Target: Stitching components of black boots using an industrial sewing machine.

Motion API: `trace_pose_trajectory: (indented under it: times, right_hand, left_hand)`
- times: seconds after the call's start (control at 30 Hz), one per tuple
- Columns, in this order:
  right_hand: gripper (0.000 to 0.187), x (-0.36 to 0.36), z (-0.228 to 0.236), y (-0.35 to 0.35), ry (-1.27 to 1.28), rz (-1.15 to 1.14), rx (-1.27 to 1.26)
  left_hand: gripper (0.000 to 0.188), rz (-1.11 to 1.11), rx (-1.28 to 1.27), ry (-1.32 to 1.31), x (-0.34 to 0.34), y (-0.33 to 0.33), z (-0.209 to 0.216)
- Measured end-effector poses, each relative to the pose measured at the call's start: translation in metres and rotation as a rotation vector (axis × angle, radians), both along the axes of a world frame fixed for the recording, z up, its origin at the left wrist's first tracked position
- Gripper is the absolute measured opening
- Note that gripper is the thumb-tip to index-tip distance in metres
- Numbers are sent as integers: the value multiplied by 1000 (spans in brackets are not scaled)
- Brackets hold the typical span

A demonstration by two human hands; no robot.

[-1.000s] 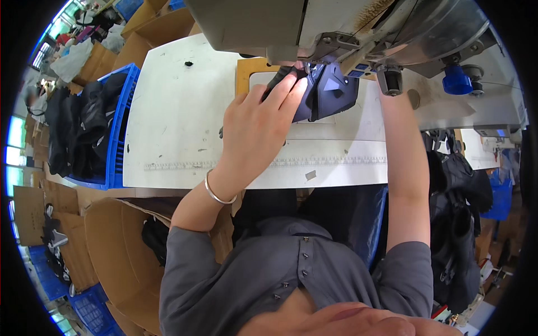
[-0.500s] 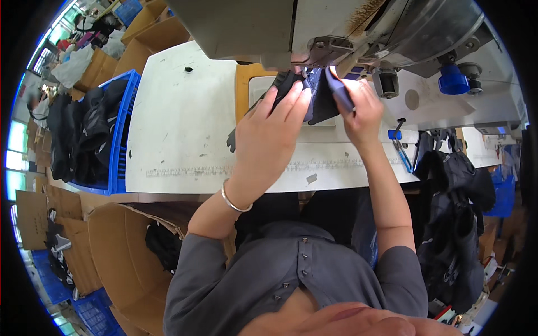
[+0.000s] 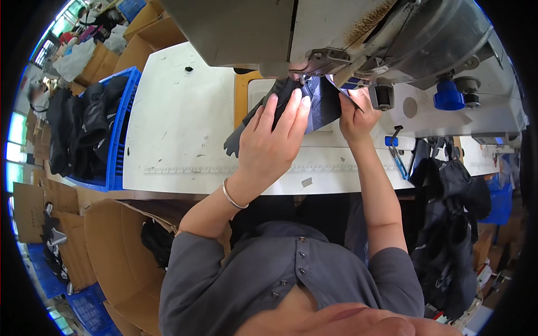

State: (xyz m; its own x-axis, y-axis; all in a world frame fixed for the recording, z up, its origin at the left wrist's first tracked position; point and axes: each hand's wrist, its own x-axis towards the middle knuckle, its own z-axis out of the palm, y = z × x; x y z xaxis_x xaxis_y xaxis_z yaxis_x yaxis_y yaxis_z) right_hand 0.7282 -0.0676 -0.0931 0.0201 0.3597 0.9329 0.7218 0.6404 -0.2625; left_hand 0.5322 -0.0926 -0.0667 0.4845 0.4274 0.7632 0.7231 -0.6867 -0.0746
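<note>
A dark fabric piece (image 3: 324, 106), black with a bluish-grey patch lit by the lamp, lies beneath the needle area (image 3: 305, 79) of a sewing machine (image 3: 241, 31). My left hand (image 3: 272, 134) rests on its black left part, fingers stretched out and slightly spread, tips close to the needle. The scalloped left end of the fabric pokes out beside that hand. At the right, my right hand (image 3: 358, 116) pinches the fabric's raised edge between thumb and fingers. The machine head partly hides its fingertips and the stitching point.
A blue crate (image 3: 119, 140) of black pieces stands left of the white table (image 3: 179, 123). Blue-handled snips (image 3: 399, 159) lie at the table's right, near hanging black pieces (image 3: 448, 224). An open cardboard box (image 3: 115, 252) stands below left.
More of the bluish-grey patch shows between my hands, and the fabric's left end has come lower. My right hand has shifted slightly down while keeping its pinch. The whole view has moved a little.
</note>
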Motion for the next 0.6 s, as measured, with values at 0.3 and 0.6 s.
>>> trace_pose_trajectory:
  times: [0.3,0.6]
  right_hand:
    - [21,1,9,-1,-149,-40,51]
    - [13,15,2,4,-42,32,-53]
  left_hand:
    - [38,-27,13,-35,-1,5,-2]
    - [33,6,41,-31,3,4,-2]
